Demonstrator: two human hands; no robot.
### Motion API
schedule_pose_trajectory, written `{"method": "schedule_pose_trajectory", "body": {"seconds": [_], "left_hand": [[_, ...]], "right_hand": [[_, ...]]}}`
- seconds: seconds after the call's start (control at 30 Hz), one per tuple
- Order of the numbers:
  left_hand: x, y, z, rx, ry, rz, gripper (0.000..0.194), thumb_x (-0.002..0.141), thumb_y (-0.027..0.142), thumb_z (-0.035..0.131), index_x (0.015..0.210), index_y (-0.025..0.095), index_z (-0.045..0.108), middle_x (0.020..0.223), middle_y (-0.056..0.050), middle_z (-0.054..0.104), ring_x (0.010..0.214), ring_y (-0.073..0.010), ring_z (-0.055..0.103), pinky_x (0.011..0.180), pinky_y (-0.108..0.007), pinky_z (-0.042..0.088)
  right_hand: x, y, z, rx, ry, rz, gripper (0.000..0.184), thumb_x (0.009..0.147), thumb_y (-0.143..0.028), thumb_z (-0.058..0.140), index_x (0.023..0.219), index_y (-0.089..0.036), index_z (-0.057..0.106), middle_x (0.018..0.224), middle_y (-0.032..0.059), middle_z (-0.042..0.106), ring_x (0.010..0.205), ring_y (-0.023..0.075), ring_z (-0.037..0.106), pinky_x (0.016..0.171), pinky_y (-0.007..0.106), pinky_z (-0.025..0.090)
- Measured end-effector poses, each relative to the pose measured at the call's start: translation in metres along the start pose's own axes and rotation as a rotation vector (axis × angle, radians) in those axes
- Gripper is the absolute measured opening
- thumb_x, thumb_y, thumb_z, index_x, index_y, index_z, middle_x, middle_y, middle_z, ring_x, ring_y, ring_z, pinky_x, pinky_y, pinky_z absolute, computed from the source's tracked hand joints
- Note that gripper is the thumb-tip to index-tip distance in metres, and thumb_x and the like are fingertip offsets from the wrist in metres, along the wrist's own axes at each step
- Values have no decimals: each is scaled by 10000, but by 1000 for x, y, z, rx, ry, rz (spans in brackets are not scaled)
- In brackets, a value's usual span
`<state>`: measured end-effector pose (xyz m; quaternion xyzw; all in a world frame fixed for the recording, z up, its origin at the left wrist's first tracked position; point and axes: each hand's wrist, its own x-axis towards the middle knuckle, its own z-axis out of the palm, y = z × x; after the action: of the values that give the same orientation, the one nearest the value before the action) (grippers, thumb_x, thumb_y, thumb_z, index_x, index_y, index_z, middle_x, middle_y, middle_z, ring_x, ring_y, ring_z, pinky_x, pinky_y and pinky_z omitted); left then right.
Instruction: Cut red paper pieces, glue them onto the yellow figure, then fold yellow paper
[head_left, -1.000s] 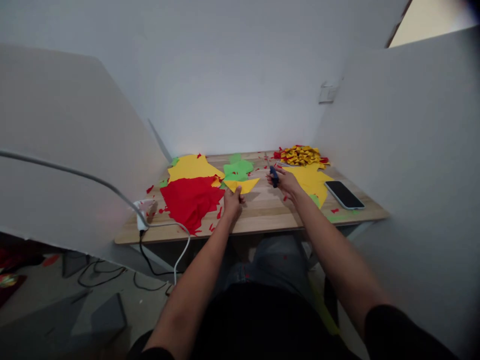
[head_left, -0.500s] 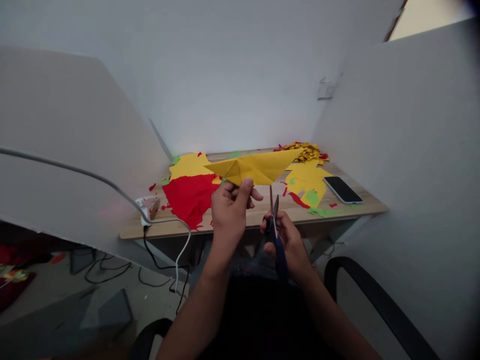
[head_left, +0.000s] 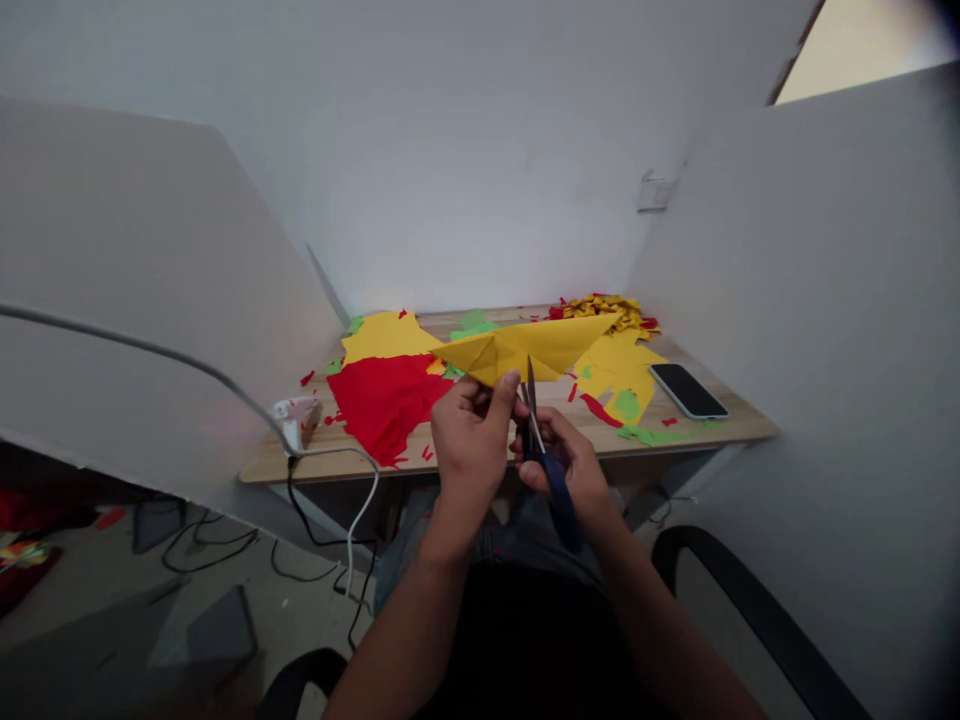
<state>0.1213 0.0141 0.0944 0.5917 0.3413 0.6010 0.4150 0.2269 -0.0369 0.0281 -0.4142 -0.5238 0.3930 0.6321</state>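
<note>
My left hand (head_left: 472, 430) pinches a folded piece of yellow paper (head_left: 559, 345) by its lower edge, thumb in front. The paper is held up above the table's front part, its long pointed ends reaching left and right. My right hand (head_left: 574, 465) grips blue-handled scissors (head_left: 555, 475), fingers in the loops. The slightly parted blades point up at the paper's lower edge, right beside my left thumb; one blade lies in front of the paper. Whether they have cut into it I cannot tell.
On the wooden table (head_left: 480, 458) lie red paper (head_left: 386, 400), yellow sheets (head_left: 386, 335), green scraps (head_left: 472, 322), a heap of cut yellow pieces (head_left: 604, 308) and a phone (head_left: 688, 390). A white plug (head_left: 296, 415) with cables sits at left. Partitions (head_left: 840, 280) flank the table.
Both hands have come nearer to me and together, lifting the yellow paper off the table area. The scissors have swung upright, and their blades have moved left to the paper's lower edge.
</note>
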Motion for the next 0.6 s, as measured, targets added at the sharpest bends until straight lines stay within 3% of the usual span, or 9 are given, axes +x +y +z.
{"method": "schedule_pose_trajectory", "body": {"seconds": [0.23, 0.6], "left_hand": [[0, -1, 0, 12, -21, -4, 334, 835, 393, 705, 602, 174, 607, 536, -1, 659, 484, -114, 615, 483, -199, 472], [-1, 4, -4, 34, -40, 11, 340, 847, 360, 697, 577, 163, 634, 536, -12, 664, 507, -118, 633, 520, -202, 489]], "right_hand": [[1, -5, -3, -63, 1, -2, 487, 702, -356, 823, 1131, -277, 607, 949, 18, 640, 875, 180, 639, 753, 264, 528], [-2, 0, -2, 15, 7, 5, 511, 692, -390, 838, 1140, -261, 628, 822, -8, 625, 771, 152, 638, 695, 238, 532]]}}
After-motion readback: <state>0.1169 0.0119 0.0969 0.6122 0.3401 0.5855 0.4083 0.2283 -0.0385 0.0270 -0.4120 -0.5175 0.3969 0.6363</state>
